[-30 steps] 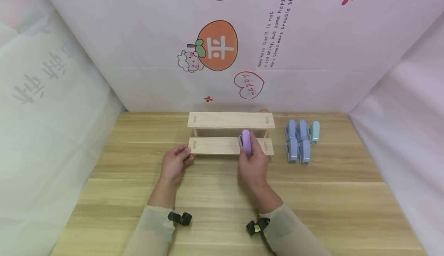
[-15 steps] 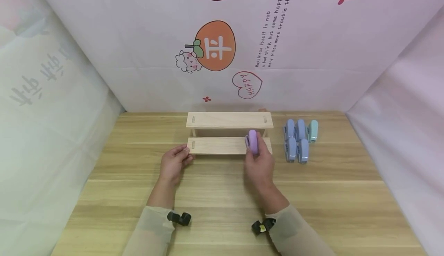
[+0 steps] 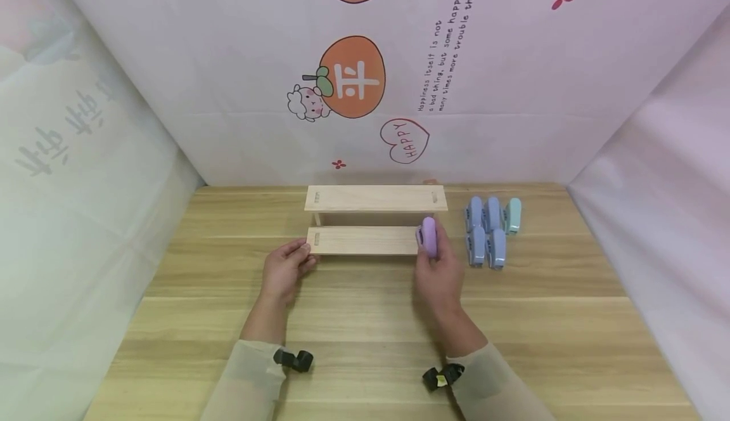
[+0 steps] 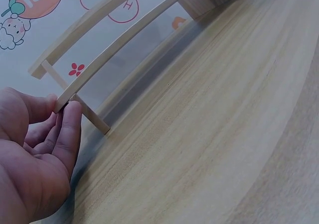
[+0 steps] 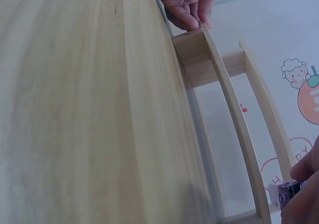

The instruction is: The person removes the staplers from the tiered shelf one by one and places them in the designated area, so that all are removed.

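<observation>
A small two-tier wooden shelf [image 3: 365, 241] stands at the back of the table. Its lower left corner is pinched by my left hand [image 3: 283, 272], thumb above and fingers beneath the board, as the left wrist view [image 4: 42, 144] also shows. My right hand [image 3: 440, 279] grips a purple stapler [image 3: 429, 237] upright at the right end of the lower tier. Whether the stapler's base touches the board cannot be told. In the right wrist view, only part of the stapler [image 5: 283, 193] shows between the fingers.
Right of the shelf, several blue staplers [image 3: 478, 246] and one mint green stapler [image 3: 514, 216] stand in two rows on the wooden table [image 3: 365, 345]. A printed white cloth [image 3: 502, 91] hangs right behind the shelf, with more cloth at both sides.
My right hand has moved to the right along the lower tier with the purple stapler, from right of the middle to the right end. My left hand keeps its hold.
</observation>
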Demonstrator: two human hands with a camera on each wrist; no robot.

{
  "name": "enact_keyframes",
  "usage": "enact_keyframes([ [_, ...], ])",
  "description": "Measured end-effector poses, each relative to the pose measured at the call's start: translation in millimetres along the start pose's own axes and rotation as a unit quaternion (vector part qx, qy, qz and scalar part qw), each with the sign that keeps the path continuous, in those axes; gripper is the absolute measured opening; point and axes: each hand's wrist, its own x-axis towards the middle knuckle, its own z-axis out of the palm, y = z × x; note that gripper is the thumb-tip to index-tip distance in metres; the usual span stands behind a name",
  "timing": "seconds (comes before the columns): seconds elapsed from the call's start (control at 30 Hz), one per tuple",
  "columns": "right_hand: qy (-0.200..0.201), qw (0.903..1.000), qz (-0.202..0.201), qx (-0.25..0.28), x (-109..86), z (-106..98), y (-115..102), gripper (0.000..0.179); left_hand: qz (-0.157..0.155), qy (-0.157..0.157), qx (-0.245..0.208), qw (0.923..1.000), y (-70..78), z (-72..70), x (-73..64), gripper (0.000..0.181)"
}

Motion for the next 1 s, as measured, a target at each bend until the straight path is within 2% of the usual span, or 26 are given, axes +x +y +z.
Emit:
enact_keyframes([
  [0.3,-0.014,0.9979,0.06,0.021,-0.5,-12.5,5.7,0.062,0.0,-0.01,0.022,0.9997,0.7,-2.0,-2.0,0.035],
  [0.6,0.021,0.9987,0.043,0.015,5.0,-25.8,15.1,0.063,0.003,-0.013,0.022,0.9997,0.5,-3.1,-1.8,0.036],
  [0.83,0.064,0.9978,0.008,-0.01,13.5,-35.6,23.1,0.062,0.004,-0.016,0.022,0.9996,-0.9,-4.3,-1.6,0.037],
  [1.0,0.073,0.9973,0.008,-0.012,17.3,-41.6,26.0,0.062,0.005,-0.019,0.025,0.9995,-1.8,-4.5,-1.2,0.037],
])
